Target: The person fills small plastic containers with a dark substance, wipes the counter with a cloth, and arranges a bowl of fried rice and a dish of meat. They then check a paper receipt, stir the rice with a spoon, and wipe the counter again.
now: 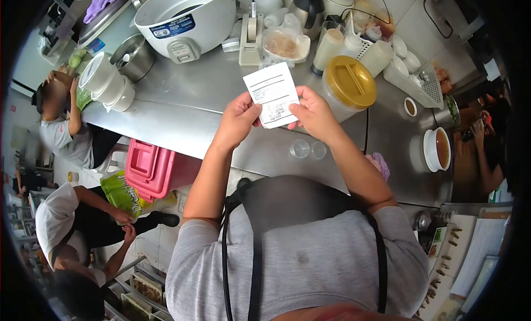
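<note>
Between my two hands I hold a white printed receipt [271, 91] up over the steel counter. My left hand [239, 116] pinches its lower left edge, thumb on the front. On the opposite edge, my right hand [312, 112] grips the paper the same way. Dark lines and small print cover the paper, too small to read. Close by my right hand stands a tub with a yellow lid [350, 82]. Below the receipt, two small clear cups [300, 149] rest on the counter.
A large rice cooker [182, 22] stands at the back, beside a tape dispenser [251, 40]. Stacked white tubs [105, 80] are at left. A white bowl of brown liquid [437, 149] sits at right. Two people are on the left, near a pink bin [157, 169]; another person is far right.
</note>
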Demonstrator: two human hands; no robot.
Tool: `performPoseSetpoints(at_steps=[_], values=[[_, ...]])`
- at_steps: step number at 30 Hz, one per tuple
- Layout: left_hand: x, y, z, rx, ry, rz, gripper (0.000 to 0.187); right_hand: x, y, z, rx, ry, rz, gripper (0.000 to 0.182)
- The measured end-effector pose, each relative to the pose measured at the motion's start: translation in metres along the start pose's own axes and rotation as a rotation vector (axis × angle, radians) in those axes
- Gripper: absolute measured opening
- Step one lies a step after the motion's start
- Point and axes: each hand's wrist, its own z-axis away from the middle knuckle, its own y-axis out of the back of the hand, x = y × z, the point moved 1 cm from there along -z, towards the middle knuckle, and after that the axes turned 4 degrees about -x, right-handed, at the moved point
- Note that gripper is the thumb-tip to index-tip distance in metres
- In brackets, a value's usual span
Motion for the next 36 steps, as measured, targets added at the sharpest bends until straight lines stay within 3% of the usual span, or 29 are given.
performPoseSetpoints(at_steps=[18, 27, 32, 36], values=[[-0.004, 0.071, -0.049, -0.199, 0.033, 0.067, 0.02, 0.014, -0.043, -0.042, 0.292, 0.02, -0.027, 0.024], [-0.016, 0.051, -0.077, -0.192, -0.037, 0.197, 0.046, 0.013, -0.033, -0.043, 0.494, 0.03, -0.06, 0.02], [-0.03, 0.022, -0.095, -0.379, -0.161, 0.215, 0.054, 0.023, -0.014, -0.037, 0.558, 0.029, 0.008, 0.025], [-0.007, 0.005, -0.152, -0.395, -0.241, -0.004, 0.064, 0.024, 0.014, 0.019, 0.472, -0.224, 0.333, 0.035]])
